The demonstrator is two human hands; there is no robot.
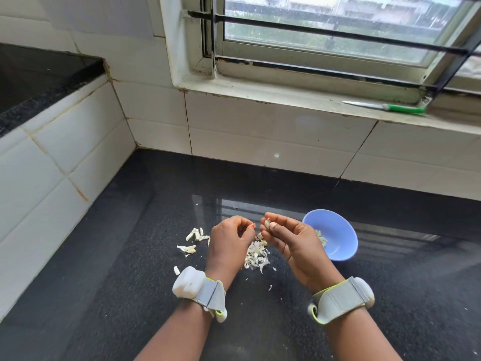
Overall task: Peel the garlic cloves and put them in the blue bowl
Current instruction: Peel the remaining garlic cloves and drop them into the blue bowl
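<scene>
mid-task: the right hand [283, 238] pinches a garlic clove [267, 223], the left hand [229, 239] curls around a bit of skin, few cloves in the blue bowl [338, 230], several unpeeled cloves [194, 234] remain on the table [130, 256].

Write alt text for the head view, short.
A person's right hand pinches a garlic clove over a black counter, the left hand curled beside it above a pile of peels. A blue bowl holding cloves sits right of the hands; a green-handled knife lies on the windowsill.
</scene>
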